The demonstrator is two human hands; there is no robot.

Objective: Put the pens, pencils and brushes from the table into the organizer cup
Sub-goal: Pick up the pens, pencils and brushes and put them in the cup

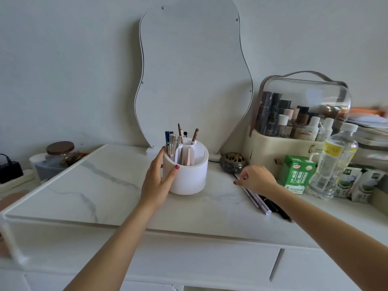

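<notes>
A white round organizer cup stands on the marble tabletop, with several pens and brown pencils upright in its compartments. My left hand grips the cup's left side, thumb at the rim and fingers around the wall. To the right, several pens and pencils lie side by side on the table, dark and silver ones. My right hand rests over their far ends, fingers curled down and pinching at a thin dark pen; whether it is lifted I cannot tell.
A wavy mirror leans against the wall behind the cup. A dark round incense holder sits right of the cup. A cosmetics case, green carton and water bottle crowd the right side. A jar stands at left.
</notes>
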